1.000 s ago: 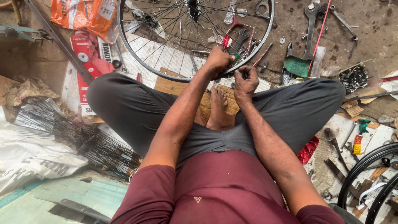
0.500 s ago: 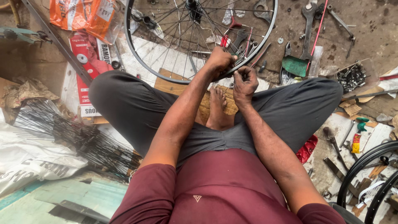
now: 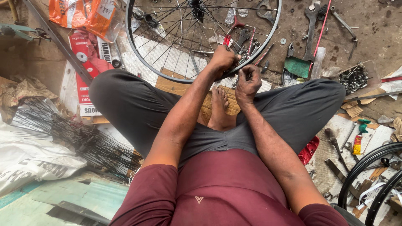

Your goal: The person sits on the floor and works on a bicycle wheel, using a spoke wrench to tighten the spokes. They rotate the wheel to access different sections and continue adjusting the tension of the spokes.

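I sit cross-legged on the floor with a spoked bicycle wheel lying flat in front of my knees. My left hand grips the wheel's near rim from above, fingers curled round it. Just to its right, my right hand is closed at the rim's edge, pinching something small against a spoke; the item itself is hidden by the fingers. The wheel's hub sits at the top edge of the view, with thin spokes fanning out to the rim.
A bundle of loose dark spokes lies on white sacks at my left. Wrenches, a green scoop and a tray of small nuts lie at the right. Black rims lean at lower right. Orange and red packets lie upper left.
The view has shifted slightly, so the wheel sits a little further right. Both hands stay at the near rim; the right hand shows only a small finger movement.
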